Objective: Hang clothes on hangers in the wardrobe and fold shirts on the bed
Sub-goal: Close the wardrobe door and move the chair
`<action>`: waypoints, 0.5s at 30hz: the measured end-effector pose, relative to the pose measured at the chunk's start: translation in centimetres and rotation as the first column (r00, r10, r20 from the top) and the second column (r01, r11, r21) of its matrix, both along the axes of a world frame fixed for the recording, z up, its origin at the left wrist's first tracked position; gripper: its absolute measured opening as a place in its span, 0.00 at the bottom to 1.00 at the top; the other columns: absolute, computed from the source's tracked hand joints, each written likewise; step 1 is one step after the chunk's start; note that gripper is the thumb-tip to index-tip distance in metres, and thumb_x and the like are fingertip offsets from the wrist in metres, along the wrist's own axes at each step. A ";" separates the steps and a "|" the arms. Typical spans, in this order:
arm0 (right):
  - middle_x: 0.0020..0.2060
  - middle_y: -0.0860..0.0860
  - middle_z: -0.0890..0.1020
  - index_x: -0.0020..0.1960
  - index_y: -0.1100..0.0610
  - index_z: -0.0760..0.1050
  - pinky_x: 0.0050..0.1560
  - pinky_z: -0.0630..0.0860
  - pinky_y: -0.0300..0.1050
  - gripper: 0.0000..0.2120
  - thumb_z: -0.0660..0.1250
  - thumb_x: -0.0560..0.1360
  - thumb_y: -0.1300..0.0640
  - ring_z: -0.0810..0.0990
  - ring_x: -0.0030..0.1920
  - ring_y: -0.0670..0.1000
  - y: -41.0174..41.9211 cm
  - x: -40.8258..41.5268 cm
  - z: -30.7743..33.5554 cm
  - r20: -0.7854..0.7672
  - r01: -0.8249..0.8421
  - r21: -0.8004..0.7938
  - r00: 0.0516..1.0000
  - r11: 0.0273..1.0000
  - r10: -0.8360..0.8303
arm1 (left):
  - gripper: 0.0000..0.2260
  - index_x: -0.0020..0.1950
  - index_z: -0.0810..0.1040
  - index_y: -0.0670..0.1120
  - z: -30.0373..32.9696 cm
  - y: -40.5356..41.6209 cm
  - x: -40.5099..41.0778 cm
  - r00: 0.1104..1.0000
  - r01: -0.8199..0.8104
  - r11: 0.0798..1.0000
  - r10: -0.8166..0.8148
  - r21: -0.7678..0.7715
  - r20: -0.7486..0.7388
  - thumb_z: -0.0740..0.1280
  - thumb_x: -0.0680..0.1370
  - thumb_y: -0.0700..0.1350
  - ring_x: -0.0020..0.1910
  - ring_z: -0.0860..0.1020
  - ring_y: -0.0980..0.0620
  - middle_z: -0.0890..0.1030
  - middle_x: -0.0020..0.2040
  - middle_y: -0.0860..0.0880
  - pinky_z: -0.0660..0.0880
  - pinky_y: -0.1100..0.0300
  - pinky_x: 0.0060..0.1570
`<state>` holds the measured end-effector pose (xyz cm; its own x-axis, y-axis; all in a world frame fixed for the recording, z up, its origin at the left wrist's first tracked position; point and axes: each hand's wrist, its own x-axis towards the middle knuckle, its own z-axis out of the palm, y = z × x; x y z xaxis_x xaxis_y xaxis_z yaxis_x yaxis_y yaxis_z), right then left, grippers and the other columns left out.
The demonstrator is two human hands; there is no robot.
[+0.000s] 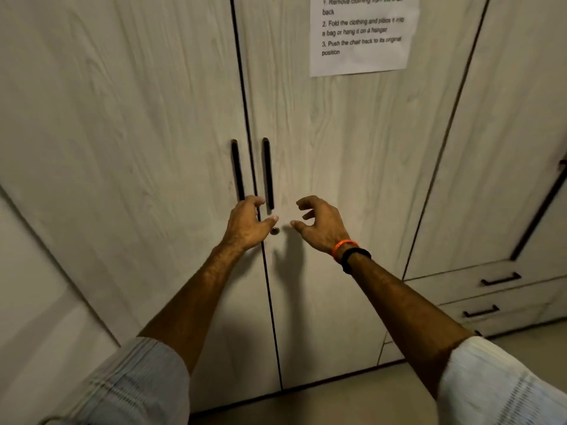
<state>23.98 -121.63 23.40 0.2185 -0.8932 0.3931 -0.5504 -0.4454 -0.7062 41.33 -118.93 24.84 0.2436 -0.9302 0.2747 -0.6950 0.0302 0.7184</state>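
Observation:
A pale wood-grain wardrobe fills the view, both doors closed: the left door [122, 133] and the right door [337, 148]. Each carries a black vertical bar handle beside the middle seam, the left handle [237, 167] and the right handle [268, 170]. My left hand [247, 223] is at the lower end of the left handle, fingers curled toward it; whether it grips the bar is unclear. My right hand [320, 223] hovers open in front of the right door, just right of the right handle, fingers apart and empty. A small keyhole [274, 230] sits between the hands. No clothes or hangers show.
A printed instruction sheet [362, 35] is taped high on the right door. Another wardrobe section [506, 148] stands to the right with two drawers [491, 299] below it, each with a black handle. A light floor [352, 394] runs along the bottom.

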 end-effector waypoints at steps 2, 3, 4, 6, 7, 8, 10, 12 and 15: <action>0.61 0.52 0.78 0.66 0.55 0.72 0.55 0.78 0.45 0.22 0.72 0.74 0.54 0.78 0.52 0.47 1.0 -2.1 -1.5 0.002 0.036 0.017 0.999 0.999 -0.036 | 0.23 0.69 0.72 0.45 -1.1 0.3 -1.8 0.999 0.042 0.999 -0.041 0.020 -0.029 0.73 0.76 0.47 0.64 0.75 0.48 0.75 0.68 0.46 0.73 0.60 0.57; 0.61 0.52 0.78 0.66 0.55 0.73 0.56 0.79 0.46 0.22 0.72 0.74 0.54 0.79 0.53 0.48 1.5 -3.1 -2.3 0.001 0.054 0.027 0.999 0.998 -0.054 | 0.22 0.68 0.73 0.45 -1.6 0.5 -2.7 0.998 0.062 0.998 -0.061 0.026 -0.034 0.73 0.76 0.47 0.63 0.75 0.49 0.75 0.67 0.47 0.73 0.60 0.57; 0.60 0.51 0.78 0.65 0.55 0.73 0.55 0.79 0.46 0.21 0.72 0.74 0.54 0.79 0.53 0.48 2.1 -4.4 -3.4 -0.004 0.081 0.037 0.997 0.996 -0.081 | 0.22 0.68 0.73 0.46 -2.4 0.6 -3.9 0.996 0.083 0.996 -0.081 0.041 -0.033 0.73 0.76 0.48 0.63 0.75 0.49 0.76 0.67 0.47 0.73 0.60 0.57; 0.60 0.51 0.78 0.65 0.55 0.73 0.55 0.79 0.48 0.21 0.72 0.74 0.54 0.79 0.52 0.48 3.2 -6.8 -5.4 -0.014 0.137 0.060 0.991 0.989 -0.136 | 0.21 0.67 0.74 0.46 -4.1 0.6 -6.2 0.991 0.129 0.989 -0.127 0.072 -0.029 0.73 0.76 0.48 0.62 0.76 0.50 0.76 0.66 0.48 0.73 0.61 0.56; 0.60 0.51 0.78 0.64 0.55 0.73 0.55 0.80 0.48 0.20 0.72 0.74 0.54 0.79 0.52 0.48 3.9 -8.0 -6.4 -0.011 0.168 0.083 0.986 0.982 -0.168 | 0.21 0.67 0.74 0.46 -5.0 0.7 -7.5 0.987 0.157 0.983 -0.154 0.093 -0.033 0.73 0.76 0.48 0.62 0.76 0.51 0.76 0.66 0.48 0.73 0.61 0.56; 0.59 0.50 0.78 0.64 0.55 0.73 0.55 0.80 0.47 0.20 0.72 0.74 0.54 0.79 0.52 0.48 4.7 -9.1 -7.5 -0.010 0.196 0.110 0.980 0.974 -0.196 | 0.21 0.67 0.74 0.46 -5.9 0.9 -8.6 0.982 0.188 0.976 -0.185 0.111 -0.040 0.73 0.76 0.48 0.61 0.76 0.51 0.77 0.66 0.48 0.73 0.62 0.55; 0.59 0.50 0.78 0.64 0.54 0.73 0.53 0.80 0.46 0.20 0.72 0.74 0.53 0.79 0.51 0.47 6.7 -11.8 -9.7 -0.028 0.278 0.144 0.961 0.950 -0.277 | 0.21 0.66 0.74 0.45 -7.8 1.0 -11.5 0.963 0.268 0.951 -0.263 0.154 -0.053 0.73 0.76 0.47 0.60 0.77 0.51 0.77 0.65 0.48 0.73 0.62 0.55; 0.58 0.49 0.78 0.63 0.54 0.74 0.52 0.79 0.45 0.19 0.72 0.74 0.53 0.78 0.50 0.46 9.5 -14.6 -12.0 -0.054 0.377 0.178 0.926 0.909 -0.374 | 0.20 0.67 0.74 0.44 -9.9 1.5 -15.0 0.929 0.371 0.903 -0.364 0.217 -0.071 0.73 0.76 0.46 0.60 0.77 0.51 0.78 0.64 0.48 0.73 0.62 0.55; 0.57 0.48 0.78 0.62 0.55 0.74 0.51 0.78 0.45 0.18 0.72 0.74 0.54 0.78 0.49 0.46 14.1 -18.1 -15.1 -0.079 0.527 0.249 0.847 0.813 -0.525 | 0.19 0.66 0.75 0.44 -13.0 2.5 -19.8 0.840 0.538 0.796 -0.535 0.277 -0.092 0.73 0.76 0.46 0.58 0.77 0.53 0.78 0.63 0.49 0.74 0.61 0.55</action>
<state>5.87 -107.50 8.33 -0.3114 -0.9399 0.1400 -0.6545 0.1053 -0.7487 21.53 -116.47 11.80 -0.3166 -0.9484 -0.0176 -0.6216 0.1935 0.7590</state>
